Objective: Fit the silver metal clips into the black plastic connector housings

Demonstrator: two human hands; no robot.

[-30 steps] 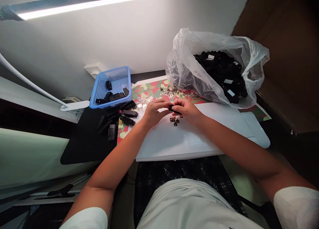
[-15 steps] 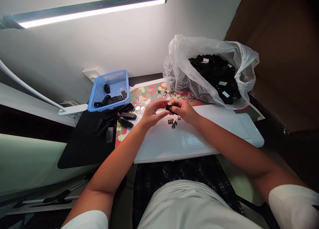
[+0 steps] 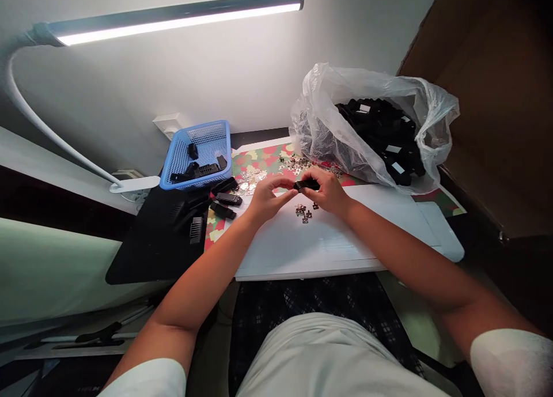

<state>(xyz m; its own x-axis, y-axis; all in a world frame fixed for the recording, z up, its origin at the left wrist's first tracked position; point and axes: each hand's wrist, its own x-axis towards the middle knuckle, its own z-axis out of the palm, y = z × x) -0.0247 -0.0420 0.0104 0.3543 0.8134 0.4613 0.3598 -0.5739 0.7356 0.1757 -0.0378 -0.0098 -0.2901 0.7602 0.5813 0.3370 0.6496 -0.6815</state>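
Observation:
My right hand grips a small black plastic part above the white board. My left hand is pinched at the part's left end, thumb and fingers curled; whether a tiny metal piece is in the pinch I cannot make out. Several small metal clips lie on the board just below my hands. More shiny metal pieces are scattered on the patterned mat behind.
A blue basket with black parts stands at the back left, with more black parts in front of it on a black pad. A clear plastic bag of black parts lies at the back right. A lamp bar hangs overhead.
Both hands stay together on the black part; my left fingers have shifted slightly at its end. The view has swung a little.

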